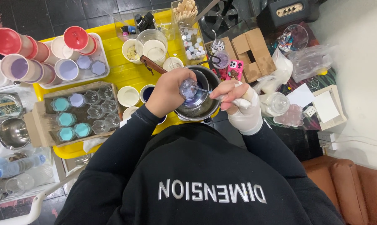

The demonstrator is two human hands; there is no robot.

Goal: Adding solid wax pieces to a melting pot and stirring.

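Holding a small clear faceted glass in the curled fingers of the left hand, tipped over a dark metal pot at the centre of the frame, on the near edge of the yellow surface. Pinching a thin metal tool in the closed fingers of the right hand, wrapped in white, its tip reaching into the glass. Lying to the left in the frame: a cardboard tray of teal-filled and clear moulds.
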